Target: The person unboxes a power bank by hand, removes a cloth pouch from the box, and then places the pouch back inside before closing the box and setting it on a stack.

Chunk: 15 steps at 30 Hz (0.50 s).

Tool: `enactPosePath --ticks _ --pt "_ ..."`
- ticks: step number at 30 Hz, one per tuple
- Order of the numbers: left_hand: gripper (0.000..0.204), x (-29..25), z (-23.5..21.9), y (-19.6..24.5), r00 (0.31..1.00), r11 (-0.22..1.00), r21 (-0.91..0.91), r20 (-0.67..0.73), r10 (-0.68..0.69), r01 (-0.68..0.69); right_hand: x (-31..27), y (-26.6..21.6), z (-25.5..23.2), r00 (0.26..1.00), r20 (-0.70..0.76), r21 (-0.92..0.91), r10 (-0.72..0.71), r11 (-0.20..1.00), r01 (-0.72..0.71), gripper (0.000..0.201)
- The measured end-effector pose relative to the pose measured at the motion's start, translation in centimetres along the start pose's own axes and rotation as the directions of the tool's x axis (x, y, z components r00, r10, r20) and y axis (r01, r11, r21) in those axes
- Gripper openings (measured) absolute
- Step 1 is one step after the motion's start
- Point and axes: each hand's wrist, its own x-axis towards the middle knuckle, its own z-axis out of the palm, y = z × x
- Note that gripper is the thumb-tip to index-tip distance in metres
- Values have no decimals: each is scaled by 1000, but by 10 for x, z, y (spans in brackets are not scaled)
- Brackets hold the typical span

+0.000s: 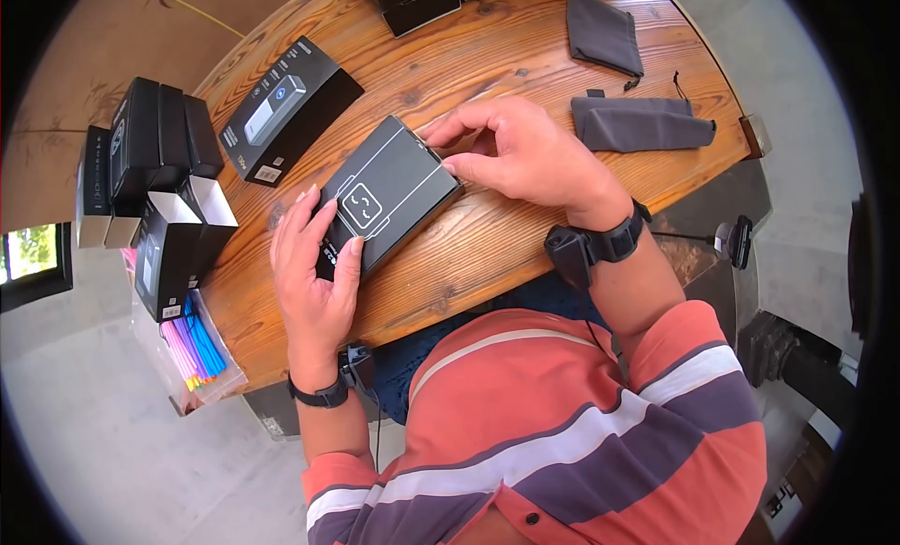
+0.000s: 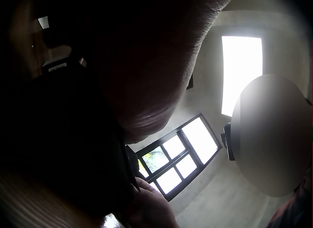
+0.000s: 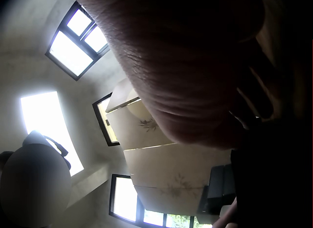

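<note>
A flat black box (image 1: 398, 184) with white line art, including a smiling face in a square, is held at a slant over the wooden table in the head view. My left hand (image 1: 314, 264) grips its lower left end, thumb along the near side and fingers across the other side. At the upper right end, my right hand (image 1: 534, 161) has its thumb and index finger bent against the short edge, the thumb near the corner. Both wrist views are dark: the left hand (image 2: 151, 81) and right hand (image 3: 186, 76) fill much of them, and the box's dark bulk hides the fingertips.
A black box with a device picture (image 1: 291, 109) lies beyond the held one. Several black boxes (image 1: 141, 161) stand at the left edge, above a clear bag of coloured sticks (image 1: 197, 343). Two grey pouches (image 1: 642, 123) lie at the right; more boxes (image 1: 417, 6) stand at the back.
</note>
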Motion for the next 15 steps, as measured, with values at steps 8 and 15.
enactPosePath --ticks 8,15 --pt "46 0 -2 1 1000 1000 24 7 17 -17 2 2 3 998 -37 -17 -54 998 54 21" --pt "47 2 -4 2 999 999 41 28 31 -32 4 -5 8 998 -53 61 43 997 -40 19"
